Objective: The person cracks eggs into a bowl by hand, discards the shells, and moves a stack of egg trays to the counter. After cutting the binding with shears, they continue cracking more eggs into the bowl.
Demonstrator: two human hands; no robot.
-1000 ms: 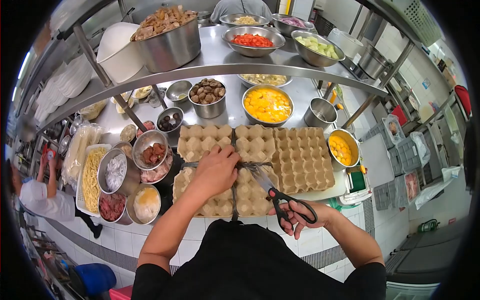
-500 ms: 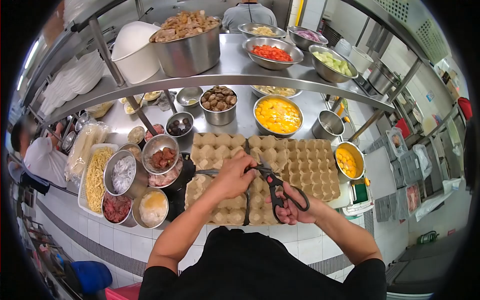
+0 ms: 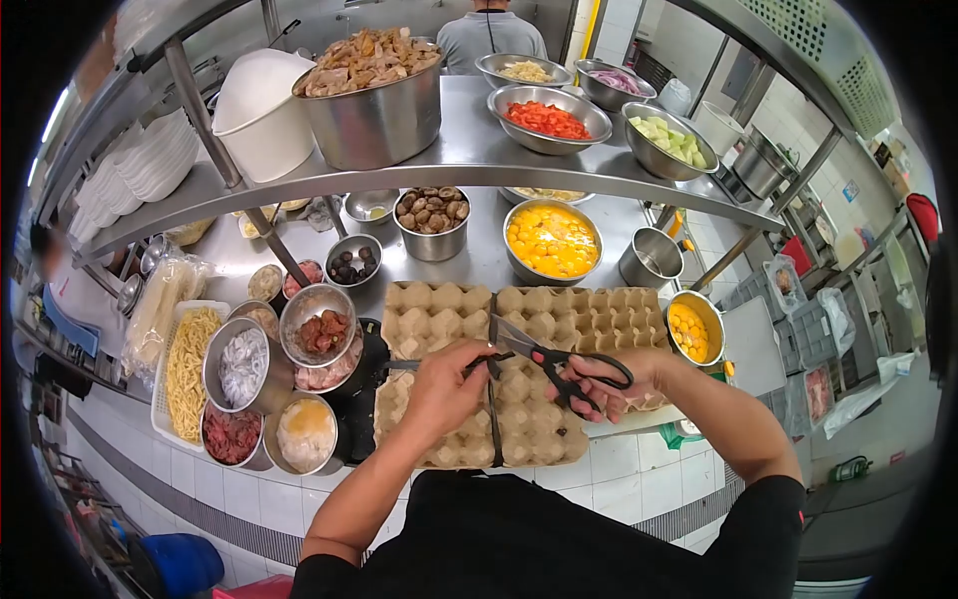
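Brown cardboard egg trays lie in front of me, bound by a black strap running front to back and another part running leftward. My left hand rests over the trays, fingers pinching the dark strap near where its parts cross. In my right hand are black-handled scissors, fingers in the loops. The blades are parted and point up and left, close to the strap end at my left fingertips. A small dark scrap shows on the right front tray.
Bowls of egg yolks and mushrooms stand behind the trays; a pot of yolks is at right. Left are noodles and several metal containers. A steel shelf crosses above. A person stands beyond.
My left hand has moved down and left with the strap. The scissors have swung to a more level angle as my right hand moved up and right.
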